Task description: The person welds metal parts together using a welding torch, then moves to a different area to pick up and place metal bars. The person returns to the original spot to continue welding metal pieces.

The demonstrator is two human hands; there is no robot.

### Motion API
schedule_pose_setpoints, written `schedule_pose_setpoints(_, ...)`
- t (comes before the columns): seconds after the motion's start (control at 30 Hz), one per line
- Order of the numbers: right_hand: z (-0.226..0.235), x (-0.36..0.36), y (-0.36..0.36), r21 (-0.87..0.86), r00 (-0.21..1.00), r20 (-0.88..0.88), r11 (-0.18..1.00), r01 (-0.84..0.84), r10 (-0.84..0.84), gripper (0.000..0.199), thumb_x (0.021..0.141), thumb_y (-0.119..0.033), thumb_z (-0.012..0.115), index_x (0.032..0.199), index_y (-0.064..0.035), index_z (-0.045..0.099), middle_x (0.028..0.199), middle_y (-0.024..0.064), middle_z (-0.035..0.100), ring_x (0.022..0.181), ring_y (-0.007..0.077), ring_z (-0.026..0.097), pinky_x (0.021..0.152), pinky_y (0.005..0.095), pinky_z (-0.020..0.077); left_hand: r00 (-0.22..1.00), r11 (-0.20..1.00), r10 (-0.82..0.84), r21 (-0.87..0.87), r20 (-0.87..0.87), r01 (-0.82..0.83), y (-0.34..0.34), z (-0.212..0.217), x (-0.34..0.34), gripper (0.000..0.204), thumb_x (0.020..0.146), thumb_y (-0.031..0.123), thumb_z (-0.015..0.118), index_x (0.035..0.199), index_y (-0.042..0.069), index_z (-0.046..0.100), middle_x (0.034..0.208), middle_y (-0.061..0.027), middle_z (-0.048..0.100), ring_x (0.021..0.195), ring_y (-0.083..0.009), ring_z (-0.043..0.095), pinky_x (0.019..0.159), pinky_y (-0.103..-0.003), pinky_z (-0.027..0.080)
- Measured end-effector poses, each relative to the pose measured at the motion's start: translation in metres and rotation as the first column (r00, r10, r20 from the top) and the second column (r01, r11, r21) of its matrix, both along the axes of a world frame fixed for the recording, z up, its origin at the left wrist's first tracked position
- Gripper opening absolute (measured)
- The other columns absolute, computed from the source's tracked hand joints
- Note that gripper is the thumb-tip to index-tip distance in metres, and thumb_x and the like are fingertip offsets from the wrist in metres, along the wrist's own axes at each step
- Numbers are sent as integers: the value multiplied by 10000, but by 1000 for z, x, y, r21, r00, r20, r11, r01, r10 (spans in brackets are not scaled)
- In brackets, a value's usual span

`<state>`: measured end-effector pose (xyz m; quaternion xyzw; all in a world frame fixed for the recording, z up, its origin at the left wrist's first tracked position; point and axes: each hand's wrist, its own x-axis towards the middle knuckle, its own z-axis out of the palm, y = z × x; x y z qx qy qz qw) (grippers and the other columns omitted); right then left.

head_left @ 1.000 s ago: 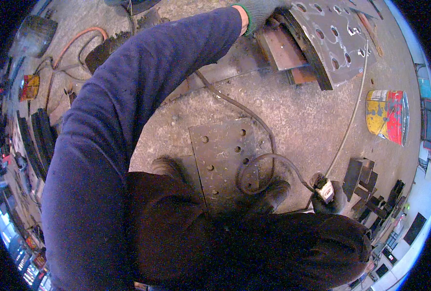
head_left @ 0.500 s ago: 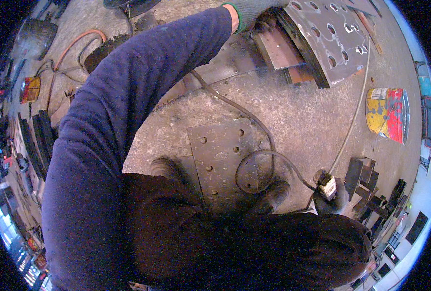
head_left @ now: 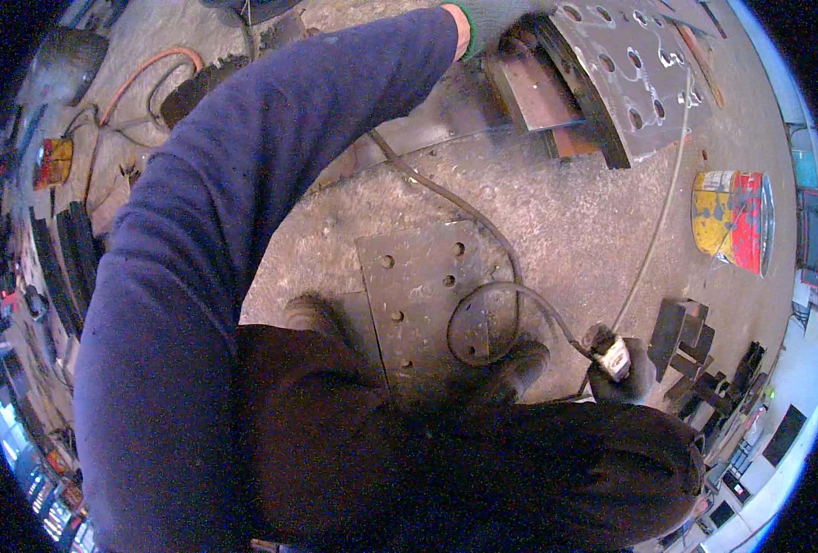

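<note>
My left arm in a blue sleeve reaches far forward, and my left hand [head_left: 506, 17] wears a grey glove with a green cuff. It is by the near left corner of a thick steel plate [head_left: 644, 88] with several holes ringed by pale marks; its fingers are hidden at the top edge. At the lower right my right hand [head_left: 623, 378], in a dark glove, is closed around the near end of a long thin rod [head_left: 656, 207]. A white piece [head_left: 615, 358] shows at this grip, where a dark cable [head_left: 556, 318] also runs in. The rod's far end overlaps the holed plate.
A holed flat plate [head_left: 418, 267] lies on the floor by my feet, with the cable looped over it. Reddish steel blocks [head_left: 543, 92] sit under the raised plate. A red-and-yellow bucket [head_left: 731, 221] stands at right, above dark metal offcuts [head_left: 681, 336]. Hoses [head_left: 156, 64] lie far left.
My right hand and the rod have moved slightly left, the rod's far end too. My left forearm and glove appear a little further right, as the view shifts slightly.
</note>
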<state>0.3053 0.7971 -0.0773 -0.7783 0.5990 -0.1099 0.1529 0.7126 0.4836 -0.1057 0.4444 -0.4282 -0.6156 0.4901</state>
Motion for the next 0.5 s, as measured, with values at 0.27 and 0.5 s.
schedule_pose_setpoints(0.27,-43,-46,24,6,962,-181,979,-205,203,320,763,-263,861,942,-80,668,804,87,690,733,250,695,649,396,546,952,999,47,7,303,-51,31,23,15,501,975,471,673,1102,-13,702,867,-102,715,677,-172,680,576,-343,538)
schedule_pose_setpoints(0.5,-52,-27,-3,254,997,70,967,17,-36,284,876,-276,733,1058,-79,639,889,91,675,769,234,672,690,359,555,519,813,569,-531,638,-239,116,69,121,459,984,383,638,1172,-35,661,963,-114,683,791,-195,654,680,-330,528)
